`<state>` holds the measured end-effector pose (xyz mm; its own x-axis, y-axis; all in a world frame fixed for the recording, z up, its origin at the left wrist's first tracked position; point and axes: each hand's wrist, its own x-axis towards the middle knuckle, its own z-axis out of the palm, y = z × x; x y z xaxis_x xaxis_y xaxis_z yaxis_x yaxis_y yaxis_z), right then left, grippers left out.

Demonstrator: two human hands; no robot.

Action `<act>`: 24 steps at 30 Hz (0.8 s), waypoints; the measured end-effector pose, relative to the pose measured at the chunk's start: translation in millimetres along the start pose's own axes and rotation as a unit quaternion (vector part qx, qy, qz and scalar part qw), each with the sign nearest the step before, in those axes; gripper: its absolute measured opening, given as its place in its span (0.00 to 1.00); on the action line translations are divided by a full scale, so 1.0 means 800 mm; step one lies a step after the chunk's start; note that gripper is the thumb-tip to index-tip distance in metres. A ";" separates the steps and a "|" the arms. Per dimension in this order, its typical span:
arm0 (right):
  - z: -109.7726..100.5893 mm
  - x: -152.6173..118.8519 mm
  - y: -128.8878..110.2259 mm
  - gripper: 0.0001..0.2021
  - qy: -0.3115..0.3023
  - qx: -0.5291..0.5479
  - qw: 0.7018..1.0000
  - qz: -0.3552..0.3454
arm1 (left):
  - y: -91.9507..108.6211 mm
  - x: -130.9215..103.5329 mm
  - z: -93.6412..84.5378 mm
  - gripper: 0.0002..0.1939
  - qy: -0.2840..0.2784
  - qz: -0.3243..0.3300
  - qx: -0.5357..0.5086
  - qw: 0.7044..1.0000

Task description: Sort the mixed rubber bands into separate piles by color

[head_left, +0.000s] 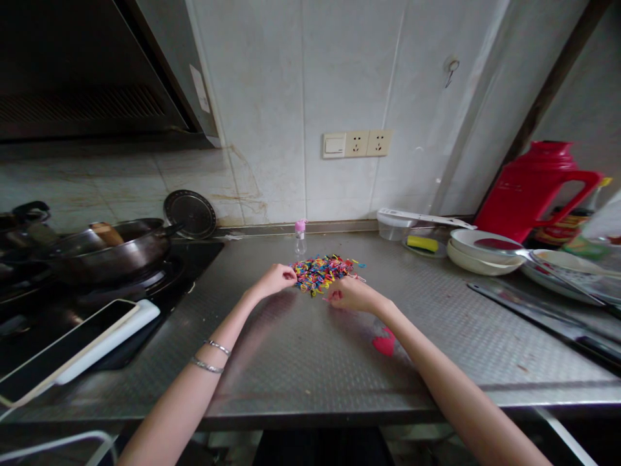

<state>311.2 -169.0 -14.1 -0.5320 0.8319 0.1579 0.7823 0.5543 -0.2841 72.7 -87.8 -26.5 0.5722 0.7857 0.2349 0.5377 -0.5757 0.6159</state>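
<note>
A loose pile of small multicoloured rubber bands (317, 273) lies on the metal counter (291, 362). At its left edge is my left hand (280, 278), fingers curled in a pinch; whatever is between them is too small to make out. My right hand (353, 294) is closed at the pile's near right side, and a thin pink band seems to stick out from its fingertips. Behind the pile stands a small clear bottle (300, 239) with a pink cap. A red heart-shaped piece (384, 342) lies by my right forearm, partly covered by it.
At left, a phone (72, 349) lies near the stove with a pan (111, 246); a round dark lid (189, 214) leans on the wall. At right are stacked bowls (480, 259), a yellow sponge (422, 244), a knife (548, 323) and a red thermos (524, 188).
</note>
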 end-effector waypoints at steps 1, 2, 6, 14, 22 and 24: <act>0.001 0.000 -0.002 0.07 -0.007 -0.003 1.000 -0.001 | 0.001 0.000 0.001 0.09 -0.002 0.000 -0.003 1.000; 0.002 0.000 -0.004 0.07 -0.013 -0.006 1.000 -0.002 | 0.001 -0.001 0.002 0.09 -0.003 0.000 -0.004 1.000; 0.002 0.000 -0.007 0.07 -0.025 0.001 1.000 -0.005 | 0.009 -0.002 0.005 0.11 -0.009 -0.013 0.004 1.000; -0.010 -0.004 0.006 0.10 0.006 0.072 0.997 -0.002 | 0.011 -0.003 0.019 0.11 -0.024 0.008 0.056 0.998; -0.007 -0.004 0.031 0.09 0.051 0.066 0.996 0.017 | 0.010 -0.003 0.025 0.09 0.010 -0.004 0.078 0.997; -0.006 -0.004 0.038 0.09 0.060 0.065 0.996 0.021 | 0.012 -0.002 0.024 0.08 0.021 -0.004 0.078 0.997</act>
<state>338.0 -154.5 -18.4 -0.4510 0.8559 0.2532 0.7507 0.5172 -0.4111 88.6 -99.0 -35.1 0.5432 0.7970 0.2640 0.6330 -0.5953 0.4949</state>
